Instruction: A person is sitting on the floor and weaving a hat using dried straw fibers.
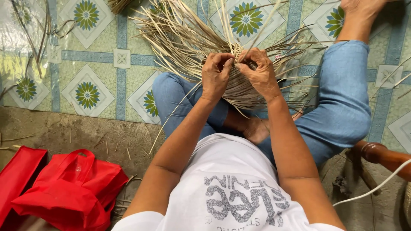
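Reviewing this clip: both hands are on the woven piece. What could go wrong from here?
1. Both the left hand and right hand pinch thin strips at the woven piece; a strip could snap or slip loose.
2. Loose strip ends fan out stiffly and might poke the hands or tangle.

I'm seeing two hands, left hand (216, 73) and right hand (258, 72), working one woven basket (244, 92), plus two red bags (72, 188) sitting lower left.

A home floor: patterned vinyl mat (94, 60), red cloth bags (68, 188), wooden furniture leg (381, 156).
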